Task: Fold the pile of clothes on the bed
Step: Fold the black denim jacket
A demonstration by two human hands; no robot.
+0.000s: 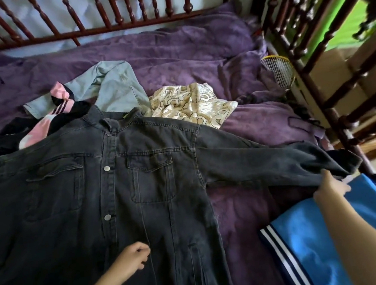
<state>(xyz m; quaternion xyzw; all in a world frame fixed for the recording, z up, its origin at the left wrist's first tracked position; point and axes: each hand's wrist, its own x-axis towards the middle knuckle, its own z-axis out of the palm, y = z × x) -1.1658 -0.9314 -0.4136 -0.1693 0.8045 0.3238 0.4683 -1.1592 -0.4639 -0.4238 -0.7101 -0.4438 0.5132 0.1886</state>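
A dark grey denim jacket (122, 186) lies spread face up on the purple bedcover (172, 48), buttoned, its right-hand sleeve stretched out toward the bed's edge. My right hand (330, 187) grips the cuff end of that sleeve. My left hand (134, 257) rests on the jacket's lower front with its fingers curled, pinching the fabric near the placket. Behind the collar lies the pile: a light blue garment (116, 85), a pink and black striped piece (60, 104) and a cream patterned cloth (192, 104).
A bright blue garment with white and navy stripes (308, 241) lies at the front right. Dark red wooden rails (122, 12) run along the back and the right side. A yellow-rimmed racket (279, 70) lies by the right rail.
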